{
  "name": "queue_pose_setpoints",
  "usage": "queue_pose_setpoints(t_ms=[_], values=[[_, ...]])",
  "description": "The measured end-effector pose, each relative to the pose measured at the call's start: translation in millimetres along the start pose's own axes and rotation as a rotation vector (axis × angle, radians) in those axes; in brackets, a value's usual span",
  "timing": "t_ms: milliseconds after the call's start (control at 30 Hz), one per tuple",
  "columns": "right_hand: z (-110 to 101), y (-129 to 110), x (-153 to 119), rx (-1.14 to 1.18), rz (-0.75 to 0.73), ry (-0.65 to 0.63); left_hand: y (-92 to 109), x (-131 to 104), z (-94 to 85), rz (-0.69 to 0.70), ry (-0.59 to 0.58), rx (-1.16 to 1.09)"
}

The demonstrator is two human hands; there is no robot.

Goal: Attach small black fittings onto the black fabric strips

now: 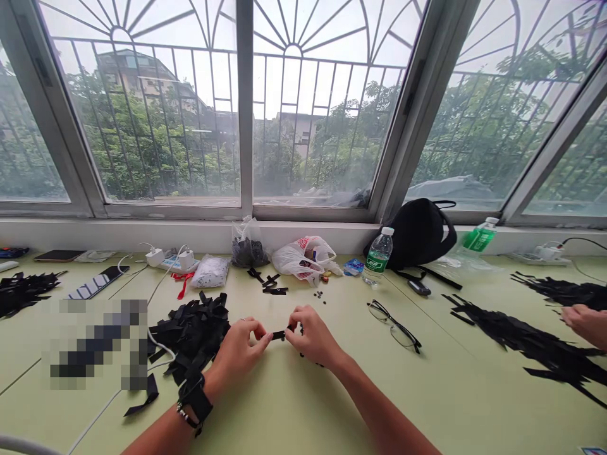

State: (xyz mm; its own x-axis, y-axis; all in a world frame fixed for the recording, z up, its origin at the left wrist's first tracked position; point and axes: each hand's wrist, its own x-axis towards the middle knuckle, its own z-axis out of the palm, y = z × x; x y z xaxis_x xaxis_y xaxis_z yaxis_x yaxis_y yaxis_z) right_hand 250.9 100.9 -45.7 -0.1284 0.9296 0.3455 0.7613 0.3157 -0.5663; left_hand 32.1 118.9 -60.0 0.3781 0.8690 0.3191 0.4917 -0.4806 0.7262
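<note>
Reaching in nearest the camera with bare forearms (379, 404), the left one beside a heap (194, 332) of black strips. Seemingly partway through working one short strip (278, 335), held in the near middle between both hands; probably calling next for steady fingertips and small, careful adjustments. With the left hand (239, 351), pinching its left end between thumb and index finger; with the right hand (310, 332), pinching its right end. Cannot tell whether touching the partly hidden dark bits (302, 355) there. Lying farther right, well apart: glasses (393, 325).
</note>
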Motion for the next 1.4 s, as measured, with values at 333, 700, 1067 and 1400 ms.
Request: queue_pose_setpoints(t_ms=[333,700,1067,1400], values=[[3.7,5.7,-0.9,-0.039,0.030,-0.047,0.9,-4.4,5.9,-0.014,-0.003,0.125],[4.4,3.4,-2.9,-0.007,0.009,-0.043,0.2,-2.3,1.5,-0.035,0.017,0.112],[7.9,5.8,-3.6,-0.065,0.009,-0.047,3.1,-4.6,4.9,-0.044,0.002,0.191],[-1.2,-5.6,-6.9,-0.024,-0.143,-0.153,3.7,-7.2,3.6,-0.006,0.013,0.225]])
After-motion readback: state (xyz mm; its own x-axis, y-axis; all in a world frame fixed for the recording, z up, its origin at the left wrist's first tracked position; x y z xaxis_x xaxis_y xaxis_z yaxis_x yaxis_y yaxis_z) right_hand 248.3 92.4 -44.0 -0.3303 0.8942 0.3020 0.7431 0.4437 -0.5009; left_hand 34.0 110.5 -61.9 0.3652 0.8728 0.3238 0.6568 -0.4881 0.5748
